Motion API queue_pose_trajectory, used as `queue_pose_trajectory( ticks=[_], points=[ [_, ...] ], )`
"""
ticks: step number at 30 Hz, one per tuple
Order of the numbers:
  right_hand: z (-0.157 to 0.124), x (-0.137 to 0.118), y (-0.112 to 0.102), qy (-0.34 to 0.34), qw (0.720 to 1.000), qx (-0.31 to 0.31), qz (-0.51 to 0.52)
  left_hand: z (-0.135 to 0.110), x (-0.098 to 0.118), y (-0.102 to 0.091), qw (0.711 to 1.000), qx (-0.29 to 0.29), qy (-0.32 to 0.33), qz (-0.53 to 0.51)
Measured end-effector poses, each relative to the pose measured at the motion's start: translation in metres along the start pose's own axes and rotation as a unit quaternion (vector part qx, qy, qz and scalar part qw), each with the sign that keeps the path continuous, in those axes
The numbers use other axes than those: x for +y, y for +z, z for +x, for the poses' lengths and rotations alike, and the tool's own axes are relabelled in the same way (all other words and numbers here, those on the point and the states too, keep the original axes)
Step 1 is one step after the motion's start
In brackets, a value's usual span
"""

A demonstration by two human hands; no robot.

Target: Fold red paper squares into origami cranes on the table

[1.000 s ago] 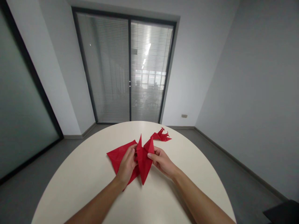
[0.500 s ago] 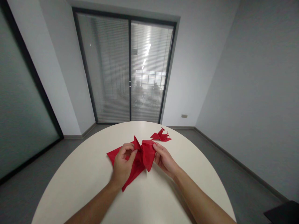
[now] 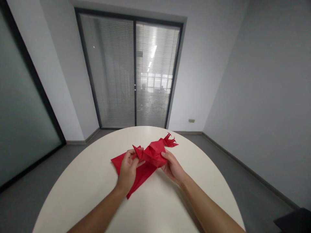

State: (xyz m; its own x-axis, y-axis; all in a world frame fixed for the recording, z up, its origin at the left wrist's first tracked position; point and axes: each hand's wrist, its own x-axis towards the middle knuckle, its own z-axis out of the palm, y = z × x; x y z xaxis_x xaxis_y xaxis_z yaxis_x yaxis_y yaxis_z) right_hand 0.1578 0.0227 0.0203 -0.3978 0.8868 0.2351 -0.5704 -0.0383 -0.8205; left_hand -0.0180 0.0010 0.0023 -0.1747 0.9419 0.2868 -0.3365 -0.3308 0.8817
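Observation:
A partly folded piece of red paper (image 3: pixel 154 152) is held above the table between my two hands. My left hand (image 3: pixel 128 170) pinches its pointed left end, with the fingers partly behind the paper. At the opposite end, my right hand (image 3: pixel 174 169) grips the edge, thumb on top and the other fingers underneath. Below the held piece, more red paper (image 3: pixel 143 177) lies flat on the table; whether it is one sheet or several I cannot tell. Behind it are small red origami figures with pointed tips (image 3: pixel 170 141), perhaps cranes, partly covered by the held paper.
The round white table (image 3: pixel 194 200) spreads out around my arms. Past its far edge stands a glass partition with blinds (image 3: pixel 111 81). A dark object (image 3: pixel 295 221) shows at the lower right corner.
The held paper has turned from upright to flatter and wider, moving up and right so it now overlaps the origami figures. My left fingers have shifted along its pointed end.

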Motion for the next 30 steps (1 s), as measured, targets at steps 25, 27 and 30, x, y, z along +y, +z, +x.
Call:
queue_pose_trajectory(
  ticks=[25, 27, 30],
  points=[
    [-0.003, 0.007, -0.001, -0.024, 0.985, -0.05, -0.162, -0.005, 0.002, -0.004, 0.994, -0.028, 0.073, 0.07],
    [-0.004, 0.006, -0.001, -0.025, 0.987, -0.053, -0.152, -0.006, 0.006, -0.004, 0.984, -0.042, 0.124, 0.121],
    [-0.007, 0.002, 0.002, 0.018, 0.989, -0.09, -0.118, -0.01, 0.008, -0.004, 0.97, -0.074, 0.169, 0.161]
  ],
)
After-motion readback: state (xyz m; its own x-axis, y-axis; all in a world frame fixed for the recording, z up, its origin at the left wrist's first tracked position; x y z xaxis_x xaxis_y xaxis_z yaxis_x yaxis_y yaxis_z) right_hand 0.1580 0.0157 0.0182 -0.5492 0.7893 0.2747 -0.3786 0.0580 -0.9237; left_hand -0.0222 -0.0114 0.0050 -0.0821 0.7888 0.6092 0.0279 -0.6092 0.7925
